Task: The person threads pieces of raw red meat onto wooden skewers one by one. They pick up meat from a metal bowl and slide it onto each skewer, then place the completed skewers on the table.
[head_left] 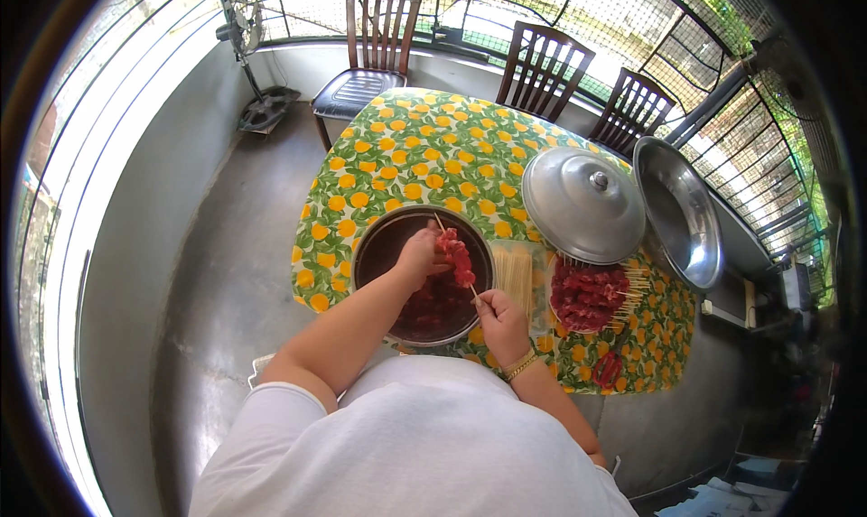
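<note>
A bamboo skewer threaded with raw red meat [459, 262] slants over a round metal pot [421, 343]. My right hand [501, 323] pinches the skewer's lower end near the pot's right rim. At the upper part of the stick, my left hand [423, 255] has its fingers closed against the meat. Dark red meat pieces [433, 307] lie in the pot, partly hidden under my left arm. To the right of the pot, bare bamboo sticks [514, 276] rest on a clear plastic sheet. Beyond them is a pile of filled meat skewers [585, 296].
A domed metal lid [578, 201] lies behind the skewers, with a large metal basin [664, 205] tilted beside it. A small red item [607, 370] sits near the right front of the patterned tablecloth [388, 156]. Wooden chairs [384, 29] stand along the far side.
</note>
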Demonstrator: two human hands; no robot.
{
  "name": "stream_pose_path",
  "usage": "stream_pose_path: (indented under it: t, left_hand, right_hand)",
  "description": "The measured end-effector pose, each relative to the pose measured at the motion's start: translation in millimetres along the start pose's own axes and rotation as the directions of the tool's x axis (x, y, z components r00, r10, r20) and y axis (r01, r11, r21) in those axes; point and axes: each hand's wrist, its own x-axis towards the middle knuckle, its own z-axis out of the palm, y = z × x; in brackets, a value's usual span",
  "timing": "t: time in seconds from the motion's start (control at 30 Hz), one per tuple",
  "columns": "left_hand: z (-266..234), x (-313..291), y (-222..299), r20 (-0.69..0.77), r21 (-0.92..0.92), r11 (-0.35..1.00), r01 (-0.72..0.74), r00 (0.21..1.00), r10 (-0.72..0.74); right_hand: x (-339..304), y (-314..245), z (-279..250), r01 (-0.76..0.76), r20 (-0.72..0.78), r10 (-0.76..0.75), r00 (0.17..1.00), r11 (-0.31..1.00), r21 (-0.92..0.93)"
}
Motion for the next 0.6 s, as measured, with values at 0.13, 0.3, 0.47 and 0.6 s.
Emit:
stream_pose_path:
  t: [0.13,0.3,0.47,0.6]
  left_hand:
    - [-19,58,-59,0.526,0.817,0.049,-0.575,0.777,0.346]
    - [-4,56,-91,0.341,0.809,-0.530,-0.255,0.938,0.069]
    - [-6,19,-57,0.240,0.856,-0.379,-0.351,0.920,-0.310]
    - [-41,15,-15,0.246,0.948,0.264,-0.175,0.933,-0.262]
  right_hand:
    - [-2,8,-1,0.016,-0.010,-0.015,1.000,1.000,0.026]
    - [-3,13,-5,0.014,-0.007,-0.014,1.000,1.000,0.002]
    - [-7,9,-8,-0.017,0.017,0.018,1.000,1.000,-0.018]
    - [-7,7,-12,-0.126,0.065,0.123,0.990,0.992,0.032]
